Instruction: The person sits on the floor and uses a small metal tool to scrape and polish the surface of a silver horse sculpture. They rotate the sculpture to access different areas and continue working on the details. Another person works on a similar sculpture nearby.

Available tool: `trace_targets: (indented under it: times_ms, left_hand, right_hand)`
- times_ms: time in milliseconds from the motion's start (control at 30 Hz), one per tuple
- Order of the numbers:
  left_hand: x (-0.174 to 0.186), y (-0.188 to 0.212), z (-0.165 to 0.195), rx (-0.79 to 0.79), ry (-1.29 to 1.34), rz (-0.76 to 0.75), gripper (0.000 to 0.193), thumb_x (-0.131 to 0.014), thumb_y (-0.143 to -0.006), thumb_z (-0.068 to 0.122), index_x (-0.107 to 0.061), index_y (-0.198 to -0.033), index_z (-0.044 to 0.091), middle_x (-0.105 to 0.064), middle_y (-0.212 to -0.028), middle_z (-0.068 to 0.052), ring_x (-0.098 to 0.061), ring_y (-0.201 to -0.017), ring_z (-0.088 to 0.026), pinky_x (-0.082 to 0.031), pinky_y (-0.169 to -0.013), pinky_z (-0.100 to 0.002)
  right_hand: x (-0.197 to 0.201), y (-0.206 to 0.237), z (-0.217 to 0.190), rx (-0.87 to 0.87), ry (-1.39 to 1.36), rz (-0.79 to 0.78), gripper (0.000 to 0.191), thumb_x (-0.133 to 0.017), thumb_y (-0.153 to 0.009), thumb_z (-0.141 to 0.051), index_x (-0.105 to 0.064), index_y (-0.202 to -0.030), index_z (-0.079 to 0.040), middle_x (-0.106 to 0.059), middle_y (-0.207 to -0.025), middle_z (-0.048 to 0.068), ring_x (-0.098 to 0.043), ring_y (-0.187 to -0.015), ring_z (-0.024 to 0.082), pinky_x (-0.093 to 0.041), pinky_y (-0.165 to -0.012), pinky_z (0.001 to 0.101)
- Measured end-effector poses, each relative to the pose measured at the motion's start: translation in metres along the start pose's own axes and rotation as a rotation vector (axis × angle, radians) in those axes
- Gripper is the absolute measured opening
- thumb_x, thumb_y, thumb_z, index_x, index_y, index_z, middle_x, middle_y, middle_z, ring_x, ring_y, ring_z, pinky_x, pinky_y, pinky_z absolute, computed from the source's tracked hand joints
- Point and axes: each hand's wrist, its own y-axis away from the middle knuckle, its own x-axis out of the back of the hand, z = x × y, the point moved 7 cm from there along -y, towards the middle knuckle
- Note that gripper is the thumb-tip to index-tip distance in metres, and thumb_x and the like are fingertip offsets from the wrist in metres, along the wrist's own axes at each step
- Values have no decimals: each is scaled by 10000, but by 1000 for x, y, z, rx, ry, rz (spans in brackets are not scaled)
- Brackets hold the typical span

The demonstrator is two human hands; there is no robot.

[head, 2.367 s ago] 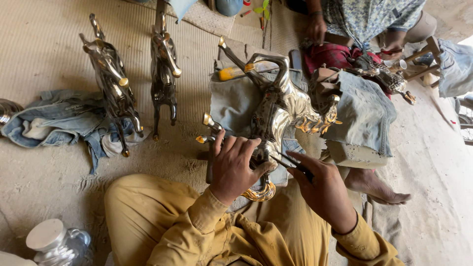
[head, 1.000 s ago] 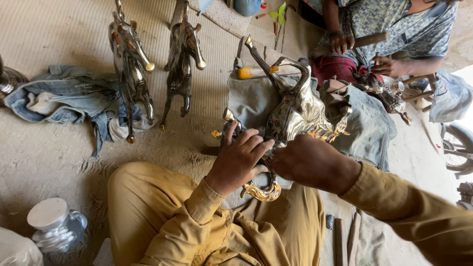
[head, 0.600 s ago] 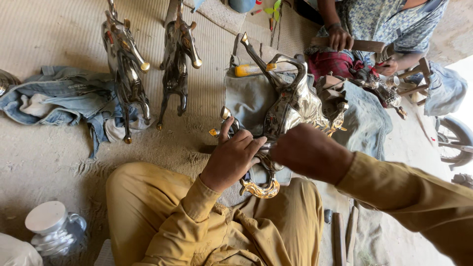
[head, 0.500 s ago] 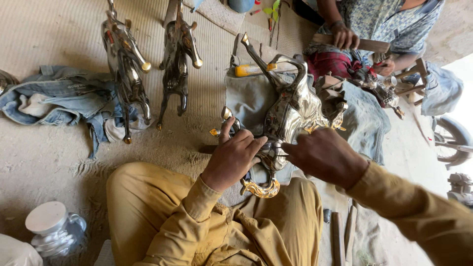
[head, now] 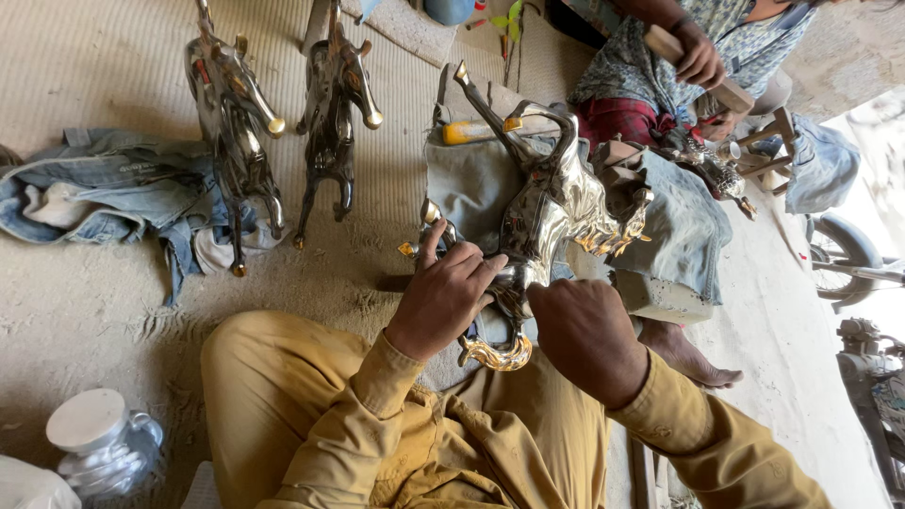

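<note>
A shiny silver horse figure [head: 551,203] with gold hooves and a gold tail lies on its side on a grey cloth [head: 471,184] in front of my knees. My left hand [head: 443,297] rests on its hindquarters, fingers spread over the metal and holding it down. My right hand [head: 584,335] is a closed fist beside the body, just right of the gold tail; whatever it grips is hidden inside the fist.
Two more metal horses [head: 236,123] [head: 335,113] lie on the sandy floor to the left, by a heap of denim [head: 104,193]. A plastic jar [head: 99,443] sits lower left. Another person [head: 702,57] works a wooden tool at the upper right. A block [head: 660,297] lies right.
My right hand swung from the lower right, where it held a thin tool, up over the horse's back, then drew down to the tail end. My left hand stayed pressed on the horse.
</note>
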Motion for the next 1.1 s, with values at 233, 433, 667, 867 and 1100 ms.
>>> trace_targets:
  times_ms: [233, 433, 667, 867, 1100]
  left_hand:
    - [-4, 3, -5, -2, 8, -20, 450, -756, -898, 165, -668, -1321, 43, -659, -978, -41, -605, -1101, -186, -183, -1262, -601]
    - [-1, 0, -4, 0, 15, -24, 444, -722, -896, 152, -658, -1322, 42, -661, -991, -49, -603, -1116, -194, -184, -1255, -594]
    - [4, -2, -2, -7, 0, -49, 435, -718, -917, 138, -646, -1333, 39, -644, -969, -39, -597, -1117, -199, -195, -1260, -589]
    - [0, -1, -3, -3, 28, -53, 525, -767, -854, 171, -634, -1342, 32, -660, -1011, -48, -591, -1146, -214, -169, -1240, -599]
    - [-14, -1, -4, 6, 31, -77, 603, -846, -805, 162, -624, -1356, 58, -697, -1083, -44, -577, -1200, -200, -104, -1257, -609]
  right_hand:
    - [-4, 16, 2, -333, -345, -31, 269, -685, -884, -243, -685, -1045, -27, -665, -673, 185, -684, -659, 357, -520, -611, 477]
    - [-19, 27, -12, -546, -475, 167, 311, -671, -927, -212, -654, -1159, -5, -679, -722, 210, -690, -656, 388, -536, -604, 495]
    - [-22, 22, -1, -434, -268, -51, 336, -671, -894, -216, -684, -1219, -133, -719, -728, 151, -690, -615, 338, -529, -566, 472]
    - [-23, 11, 29, -192, -246, -158, 325, -620, -927, -153, -740, -1224, -208, -751, -745, 74, -689, -542, 217, -537, -483, 372]
    - [-29, -10, 54, 160, -149, -179, 377, -596, -963, 8, -782, -1196, -224, -735, -749, 3, -573, -415, 133, -485, -366, 298]
